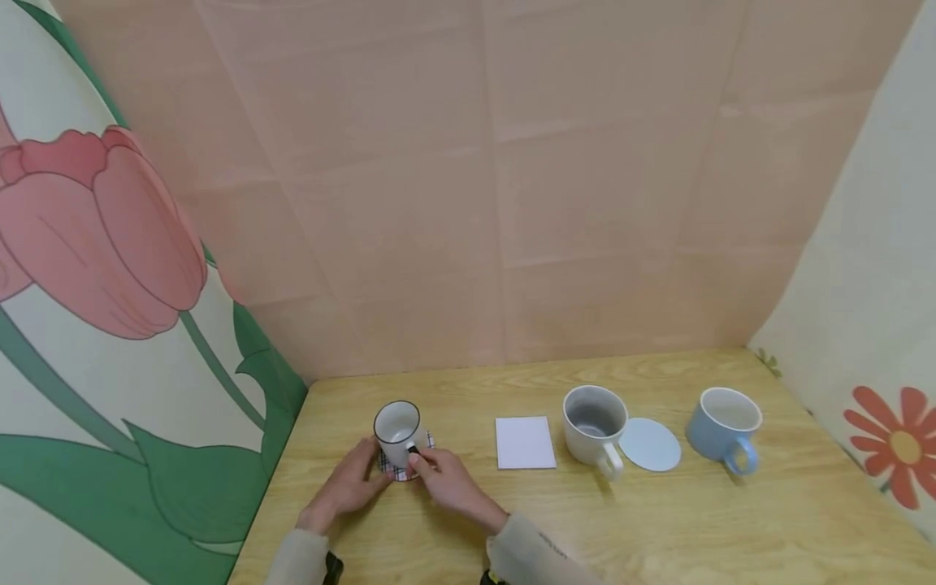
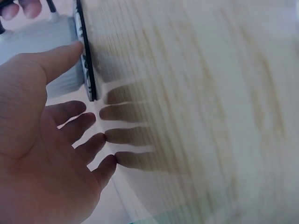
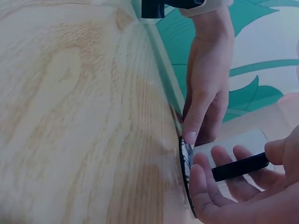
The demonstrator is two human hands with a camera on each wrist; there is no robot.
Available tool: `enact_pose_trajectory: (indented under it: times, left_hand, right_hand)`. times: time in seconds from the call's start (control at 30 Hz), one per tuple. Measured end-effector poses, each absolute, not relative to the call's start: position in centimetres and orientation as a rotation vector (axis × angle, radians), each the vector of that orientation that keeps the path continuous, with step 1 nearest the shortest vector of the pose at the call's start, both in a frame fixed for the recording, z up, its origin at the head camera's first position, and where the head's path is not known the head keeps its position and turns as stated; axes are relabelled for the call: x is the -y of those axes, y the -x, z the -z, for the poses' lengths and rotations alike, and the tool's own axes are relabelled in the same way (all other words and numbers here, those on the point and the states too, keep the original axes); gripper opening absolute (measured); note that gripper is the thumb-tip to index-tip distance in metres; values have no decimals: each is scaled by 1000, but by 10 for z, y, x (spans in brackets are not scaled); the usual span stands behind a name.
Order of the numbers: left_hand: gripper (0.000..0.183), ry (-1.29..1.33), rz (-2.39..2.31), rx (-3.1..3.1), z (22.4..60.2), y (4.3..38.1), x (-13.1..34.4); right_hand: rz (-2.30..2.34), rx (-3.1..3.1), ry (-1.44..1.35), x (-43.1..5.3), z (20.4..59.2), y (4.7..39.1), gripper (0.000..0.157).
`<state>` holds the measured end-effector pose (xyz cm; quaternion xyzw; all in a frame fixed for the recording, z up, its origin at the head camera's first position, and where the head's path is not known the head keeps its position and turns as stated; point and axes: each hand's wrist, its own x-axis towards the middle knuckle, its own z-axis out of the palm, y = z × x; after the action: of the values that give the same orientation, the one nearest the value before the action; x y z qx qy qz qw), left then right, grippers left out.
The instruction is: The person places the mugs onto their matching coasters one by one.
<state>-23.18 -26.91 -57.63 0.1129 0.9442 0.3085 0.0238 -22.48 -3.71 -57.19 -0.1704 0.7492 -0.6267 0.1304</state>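
Note:
A white enamel-style mug (image 1: 396,429) with a dark rim and a black handle (image 3: 240,167) stands on a black-and-white checked coaster (image 1: 430,440) at the table's left side. My right hand (image 1: 452,483) pinches the handle between thumb and fingers. On the mug's left, my left hand (image 1: 353,479) lies beside the coaster, its thumb against the coaster's edge. The left wrist view shows the other fingers of that hand extended, their tips at the tabletop.
Right of the mug, a white square coaster (image 1: 525,444) lies flat on the wooden table (image 1: 439,544). Beyond it stand a white mug (image 1: 588,439), a pale round coaster (image 1: 650,445) and a light blue mug (image 1: 709,435). A beige curtain (image 1: 409,203) hangs behind the table.

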Motion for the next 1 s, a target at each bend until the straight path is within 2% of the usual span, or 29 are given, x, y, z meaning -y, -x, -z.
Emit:
enact_pose_trajectory:
  times: [0.33,0.77,1.0]
  left_hand:
    - [76,-296,-1019,-2912,570,234,268]
    - [83,-250,-1082,-2906,562,223,278]
    - [85,-207,-1051,-2911,550,225,275]
  right_hand:
    - [1813,-2172,517,27,562,218,32]
    - [1781,-2195,546,17,557,204,37]
    - [1753,-2209,514,10,554,204,30]
